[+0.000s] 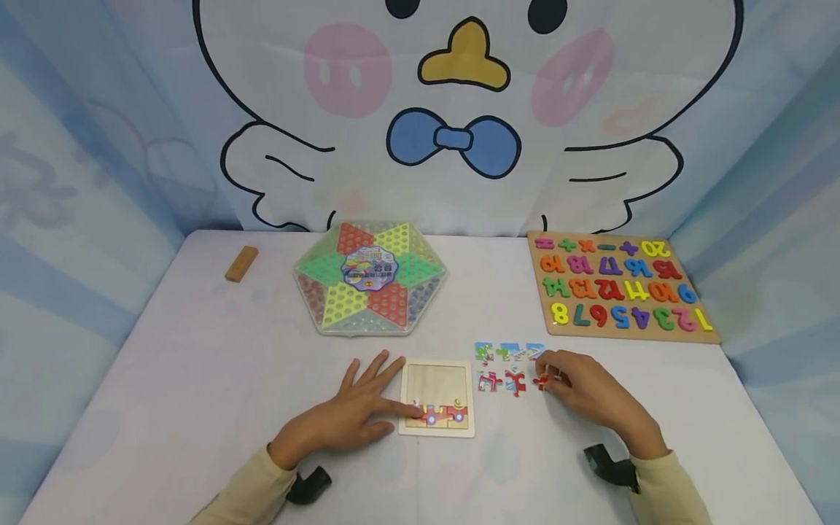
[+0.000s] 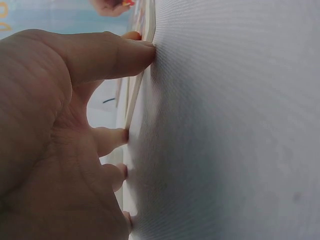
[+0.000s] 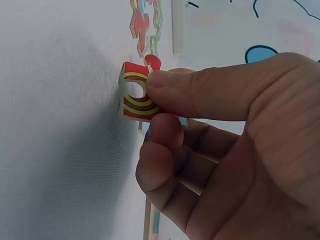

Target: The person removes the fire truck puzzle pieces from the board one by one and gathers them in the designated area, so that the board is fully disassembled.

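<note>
My left hand (image 1: 344, 417) lies spread at the left side of a small square wooden puzzle tray (image 1: 436, 380). Its index finger presses on red vehicle jigsaw pieces (image 1: 453, 415) set along the tray's bottom edge. In the left wrist view, the thumb (image 2: 112, 56) reaches to the tray's edge. To the tray's right, my right hand (image 1: 590, 390) pinches a red jigsaw piece (image 3: 141, 106) with yellow bands and a round notch, between thumb and fingertips. The piece is tilted up close to the tabletop. Part of it hides behind the thumb.
Several loose jigsaw pieces (image 1: 510, 352) lie in two rows between tray and right hand. Behind stand a hexagonal Chinese checkers box (image 1: 370, 306) and a number board (image 1: 620, 334) at the right. A small wooden block (image 1: 241, 264) lies far left, before a curtain.
</note>
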`<state>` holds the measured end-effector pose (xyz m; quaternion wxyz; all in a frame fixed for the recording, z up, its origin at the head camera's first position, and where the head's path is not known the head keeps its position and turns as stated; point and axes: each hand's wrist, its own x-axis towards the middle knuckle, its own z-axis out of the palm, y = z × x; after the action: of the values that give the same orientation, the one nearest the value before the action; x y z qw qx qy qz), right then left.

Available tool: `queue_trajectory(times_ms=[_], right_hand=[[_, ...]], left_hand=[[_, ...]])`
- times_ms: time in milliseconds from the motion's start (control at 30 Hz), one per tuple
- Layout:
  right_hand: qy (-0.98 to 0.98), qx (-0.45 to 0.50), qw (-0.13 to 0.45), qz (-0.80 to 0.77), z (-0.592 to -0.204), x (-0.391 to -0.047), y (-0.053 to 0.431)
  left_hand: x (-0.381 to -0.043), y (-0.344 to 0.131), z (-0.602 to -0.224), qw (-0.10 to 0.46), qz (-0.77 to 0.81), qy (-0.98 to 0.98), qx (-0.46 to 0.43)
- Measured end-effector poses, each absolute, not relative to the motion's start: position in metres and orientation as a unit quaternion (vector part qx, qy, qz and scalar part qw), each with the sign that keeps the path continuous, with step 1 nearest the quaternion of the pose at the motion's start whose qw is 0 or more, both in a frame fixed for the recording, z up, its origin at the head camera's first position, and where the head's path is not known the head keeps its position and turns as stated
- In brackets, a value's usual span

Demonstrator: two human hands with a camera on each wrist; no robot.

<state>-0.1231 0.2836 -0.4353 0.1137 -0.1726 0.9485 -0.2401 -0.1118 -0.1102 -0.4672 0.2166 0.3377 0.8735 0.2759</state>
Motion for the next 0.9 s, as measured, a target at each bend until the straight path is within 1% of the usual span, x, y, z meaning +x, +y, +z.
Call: queue_trajectory(times_ms=[233,633,900], right_hand=[[0.948,-0.185,0.097,-0.241,-0.438,-0.125,0.285],[0.960,-0.176,0.065,-0.208,-0.447,-0.123,0.281],[0.960,-0.157,0.074,-0.219,-0.448,-0.122,0.279]], left_hand=[[-0.112,-0.110,-0.467,0.216,0.280,0.871,0.340],[-0.112,-0.110,-0.469,0.213,0.277,0.871,0.345],[-0.112,-0.109,-0.467,0.220,0.276,0.872,0.339]])
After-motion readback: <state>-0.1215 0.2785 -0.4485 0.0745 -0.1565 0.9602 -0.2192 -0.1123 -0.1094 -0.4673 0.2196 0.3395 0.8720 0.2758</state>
